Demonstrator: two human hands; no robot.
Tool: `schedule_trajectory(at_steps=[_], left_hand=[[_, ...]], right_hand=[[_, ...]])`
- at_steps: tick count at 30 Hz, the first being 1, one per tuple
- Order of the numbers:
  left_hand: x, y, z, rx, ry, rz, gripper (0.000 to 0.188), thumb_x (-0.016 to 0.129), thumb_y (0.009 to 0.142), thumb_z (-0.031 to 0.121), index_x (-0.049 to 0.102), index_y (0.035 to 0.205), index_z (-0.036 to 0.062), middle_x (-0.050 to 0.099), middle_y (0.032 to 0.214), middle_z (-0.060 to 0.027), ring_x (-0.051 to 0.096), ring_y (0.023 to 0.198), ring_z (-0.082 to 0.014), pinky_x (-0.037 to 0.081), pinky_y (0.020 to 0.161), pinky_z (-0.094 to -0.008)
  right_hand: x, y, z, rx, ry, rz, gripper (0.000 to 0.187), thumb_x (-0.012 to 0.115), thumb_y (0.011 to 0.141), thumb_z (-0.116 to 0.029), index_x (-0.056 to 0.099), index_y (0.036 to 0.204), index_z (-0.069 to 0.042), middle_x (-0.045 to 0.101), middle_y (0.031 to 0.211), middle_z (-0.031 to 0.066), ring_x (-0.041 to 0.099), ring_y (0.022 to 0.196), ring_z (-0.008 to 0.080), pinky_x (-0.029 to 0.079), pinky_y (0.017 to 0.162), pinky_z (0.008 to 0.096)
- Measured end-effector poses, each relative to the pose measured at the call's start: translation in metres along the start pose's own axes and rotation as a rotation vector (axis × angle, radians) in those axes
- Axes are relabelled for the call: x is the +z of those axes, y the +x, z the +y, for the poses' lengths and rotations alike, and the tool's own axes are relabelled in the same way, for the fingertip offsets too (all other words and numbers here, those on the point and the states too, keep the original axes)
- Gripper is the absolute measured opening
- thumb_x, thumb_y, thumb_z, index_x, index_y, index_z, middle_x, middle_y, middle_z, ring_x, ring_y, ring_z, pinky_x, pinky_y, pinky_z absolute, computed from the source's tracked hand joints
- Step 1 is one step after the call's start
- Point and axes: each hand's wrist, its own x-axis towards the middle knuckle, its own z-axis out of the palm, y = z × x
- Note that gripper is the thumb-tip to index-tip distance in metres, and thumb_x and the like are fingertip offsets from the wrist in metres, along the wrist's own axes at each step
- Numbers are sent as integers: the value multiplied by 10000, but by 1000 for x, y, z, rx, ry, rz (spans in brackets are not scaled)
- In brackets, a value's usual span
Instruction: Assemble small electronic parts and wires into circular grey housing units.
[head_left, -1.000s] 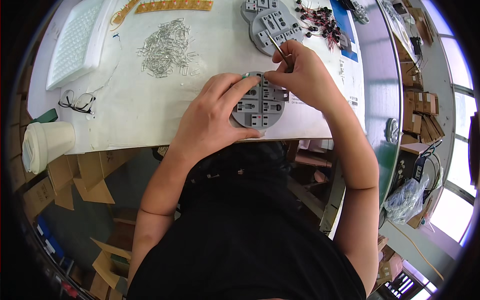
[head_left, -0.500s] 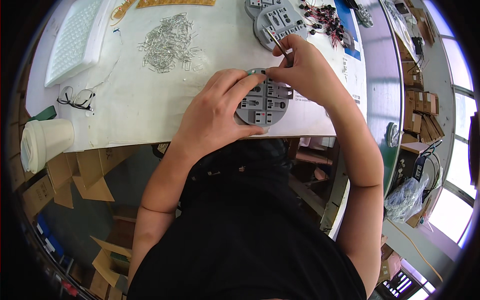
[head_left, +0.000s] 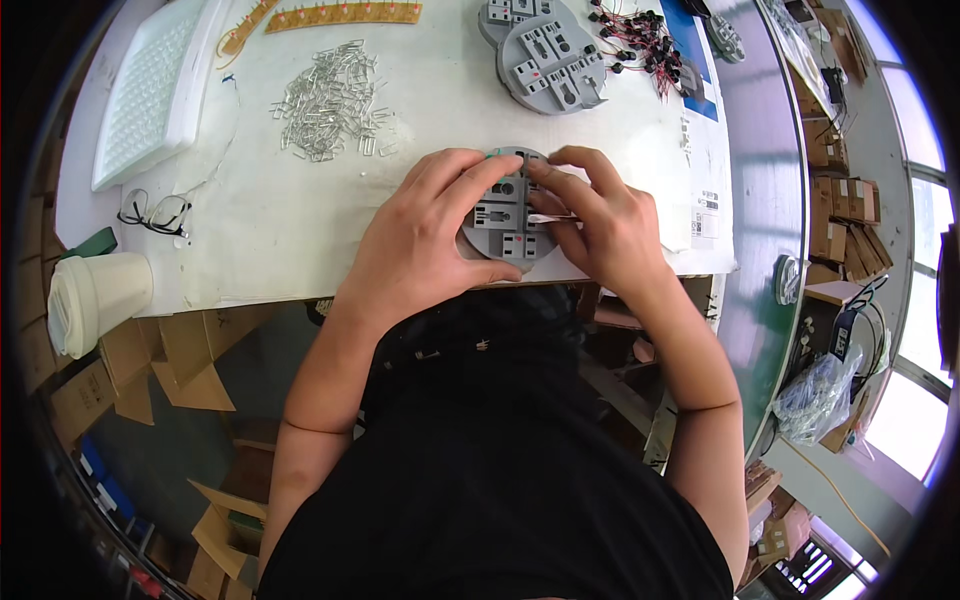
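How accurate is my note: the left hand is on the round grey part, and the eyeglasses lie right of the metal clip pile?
One slip: the eyeglasses lie left of the metal clip pile, as the head view shows. The left hand is indeed on the round grey part.

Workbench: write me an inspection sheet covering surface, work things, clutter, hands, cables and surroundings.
Surface: white tabletop, printing near its right side.
Work things: gray disc near the front edge; stacked discs farther back; loose metal clips heaped left of them.
Clutter: glasses and white tray at left.
Hands: left hand grips the disc's left side; right hand holds a thin tool at its right side.
Cables: red and black wires bunched back right.
Surroundings: cardboard boxes on both sides; clear plastic bag at right.
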Motion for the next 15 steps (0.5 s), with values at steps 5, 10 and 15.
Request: schedule_trajectory(at_steps=[5,10,15], left_hand=[[-6,4,1,9,-68,-26,835,982,717,228,624,1463,120,639,1334,-111,659,1193,-294,590,943,-415],[-12,14,-13,110,0,137,560,880,874,150,651,1381,79,730,1100,-114,729,969,-268,594,832,-407],[-7,34,21,-182,-165,95,335,827,912,67,726,1229,34,745,936,-106,730,860,-261,594,818,-368]], right_hand=[[9,-10,3,52,-46,112,325,848,888,-138,744,1193,-95,737,1158,81,735,720,270,585,585,369],[15,-11,0,19,-69,204,314,835,894,-158,725,1178,-83,741,1150,68,729,705,250,577,591,357],[22,-14,4,-17,-127,247,287,821,915,-238,715,1141,-96,716,1094,44,717,703,196,568,594,330]])
